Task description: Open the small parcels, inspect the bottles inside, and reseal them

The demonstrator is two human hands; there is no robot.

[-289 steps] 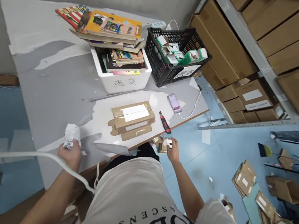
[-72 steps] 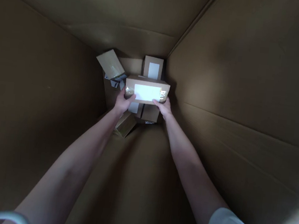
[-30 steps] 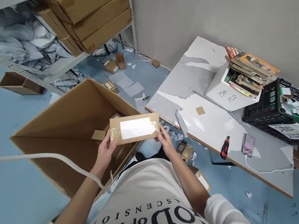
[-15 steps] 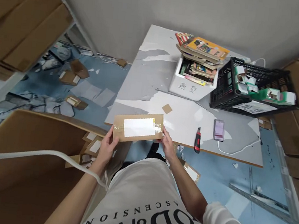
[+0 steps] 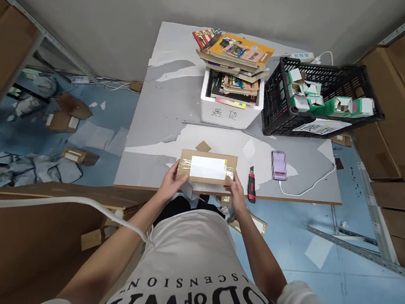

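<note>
A taped brown cardboard box (image 5: 207,167) with a white label is held level over the front edge of the table. My left hand (image 5: 171,182) grips its left end, thumb on the near face. At the opposite end my right hand (image 5: 236,192) holds the box, its fingers partly hidden beneath. Just right of that hand a red and black utility knife (image 5: 252,185) lies at the table edge. Beyond it rests a phone (image 5: 279,165) on a white cable. A small square cardboard scrap (image 5: 203,146) lies behind the box.
On the table (image 5: 164,103) stand a white bin (image 5: 229,113) heaped with books and a black crate (image 5: 275,119) of small green and white boxes. A large open carton (image 5: 25,229) is at my left, crossed by a white cable (image 5: 72,200). Parcels and wrapping litter the floor.
Both hands have carried the box rightward relative to the table, and it is turned squarer to the edge. The view has swung left to face the table more directly.
</note>
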